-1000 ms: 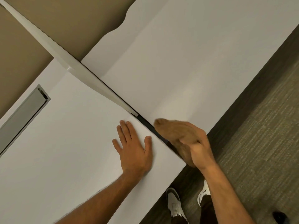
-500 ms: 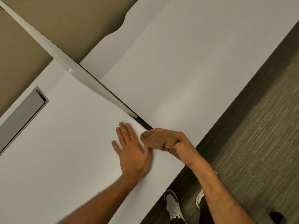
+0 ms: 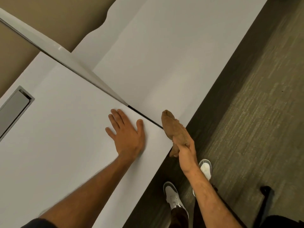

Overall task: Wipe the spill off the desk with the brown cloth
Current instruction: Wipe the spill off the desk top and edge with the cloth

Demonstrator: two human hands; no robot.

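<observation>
brown cloth is all bunched up, right hand gripping it at the desk edge; left hand flat, fingers spread

This looks like an office. Two plain white counter tops meet side by side, split by a thin white divider panel with a dark seam at its near end. A grey cable-port flap is set flush into the left top. Underfoot lies grey-green, low-pile carpet with a striped weave, and a black chair base shows at the lower right.
</observation>
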